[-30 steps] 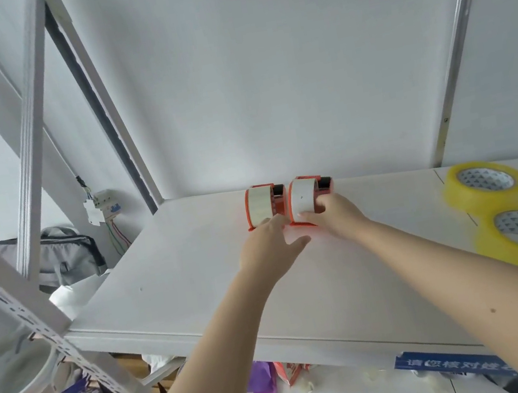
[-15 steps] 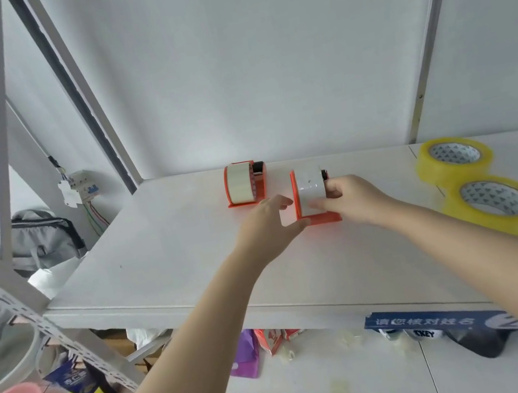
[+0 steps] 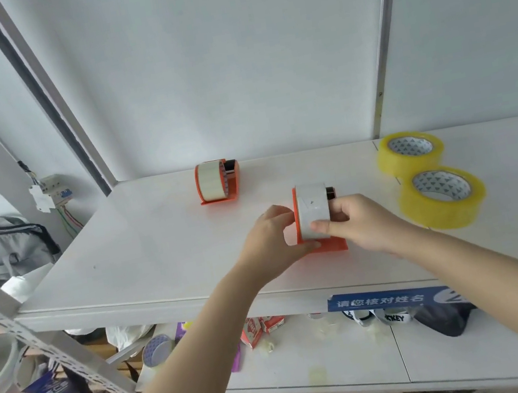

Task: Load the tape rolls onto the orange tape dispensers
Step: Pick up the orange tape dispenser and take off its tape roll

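Pulled nearer the shelf (image 3: 156, 249) edge, one dispenser (image 3: 323, 247) sits apart from the other dispenser (image 3: 219, 182).
Left hand (image 3: 271, 246) steadies its side; right hand (image 3: 359, 223) seemingly pinches its white roll (image 3: 313, 211).

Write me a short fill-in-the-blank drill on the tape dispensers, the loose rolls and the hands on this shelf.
1. The number of yellow tape rolls lying loose on the shelf is ____.
2. Both hands grip the ____ of the two orange dispensers.
3. The left hand touches the held dispenser on its ____ side.
4. The far dispenser is touched by ____ hand; the right hand is on the near one.

Missing words: two; nearer; left; neither
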